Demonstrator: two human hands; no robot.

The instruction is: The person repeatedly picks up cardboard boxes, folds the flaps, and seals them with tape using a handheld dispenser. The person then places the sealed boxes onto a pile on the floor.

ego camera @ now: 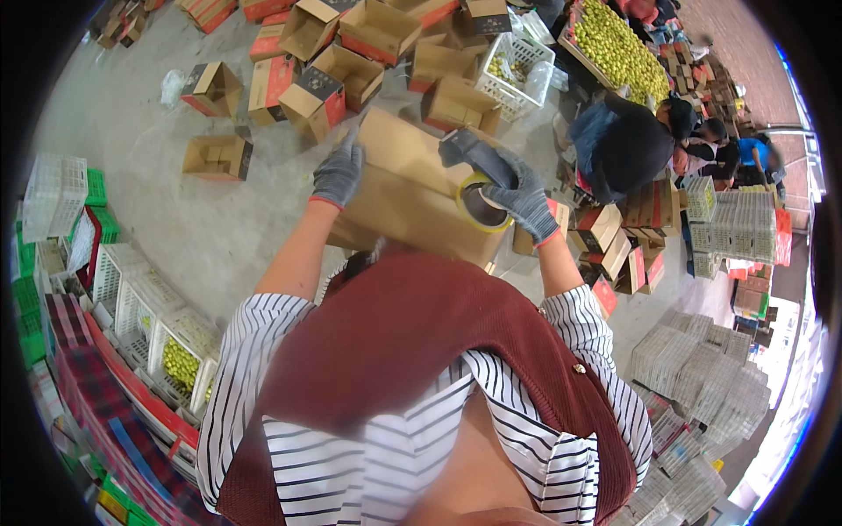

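Note:
A brown cardboard box [408,204] is in front of my torso, its upper faces looking shut. My left hand [339,174], in a grey knit glove with a red cuff, holds the box's left end near the upper corner. In my gloved right hand [526,197] is a black tape dispenser [477,154], held over the right part of the box. A roll of packing tape [483,202] with a yellowish rim sits in the dispenser. Whether tape is stuck to the cardboard cannot be made out. My thumb lies beside the roll.
Several open cartons [378,29] crowd the floor ahead, near a white plastic crate [516,75] holding some fruit. At upper right a person in a dark cap [628,148] is by a bin of green fruit [618,49]. Crates of fruit [181,365] stand left; stacked crates [700,381] stand right.

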